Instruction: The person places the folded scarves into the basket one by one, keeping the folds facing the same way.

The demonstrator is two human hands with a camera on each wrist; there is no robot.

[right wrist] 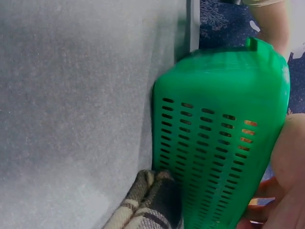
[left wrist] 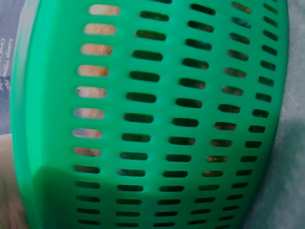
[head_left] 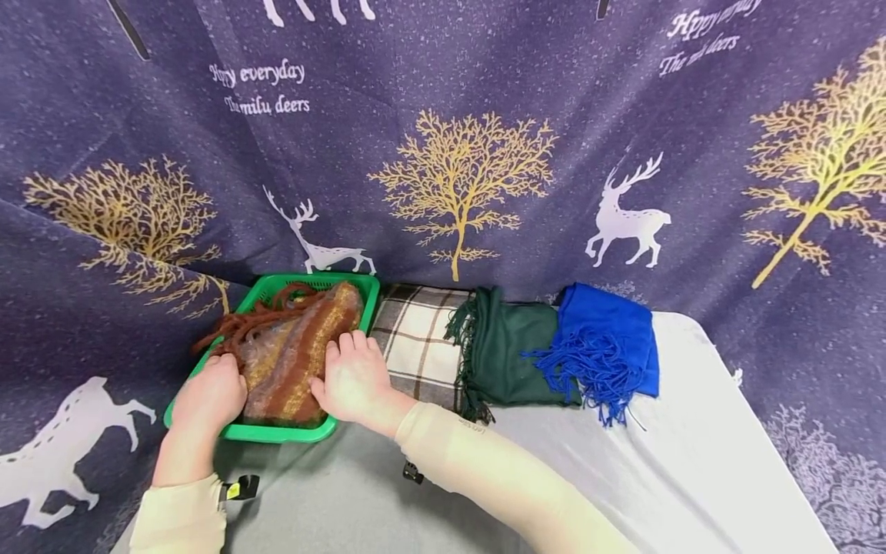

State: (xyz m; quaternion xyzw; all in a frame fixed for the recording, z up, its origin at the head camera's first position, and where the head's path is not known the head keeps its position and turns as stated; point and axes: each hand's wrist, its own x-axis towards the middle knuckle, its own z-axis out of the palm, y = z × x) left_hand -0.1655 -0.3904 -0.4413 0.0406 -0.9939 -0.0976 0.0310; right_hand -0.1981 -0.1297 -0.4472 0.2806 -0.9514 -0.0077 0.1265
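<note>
A folded brown, yellow and grey striped scarf with long rust-brown fringe lies in a green plastic basket. My left hand grips the scarf's left side, its fingertips hidden in the basket. On the opposite side, my right hand holds the scarf's right edge, thumb on top of the cloth. The basket's slotted wall fills most of the left wrist view. In the right wrist view, the right hand's fingers reach over the basket rim.
Right of the basket lie a brown-and-white plaid scarf, a dark green fringed scarf and a blue fringed scarf, side by side. They rest on a grey-white covered table. A dark curtain with deer and trees hangs behind.
</note>
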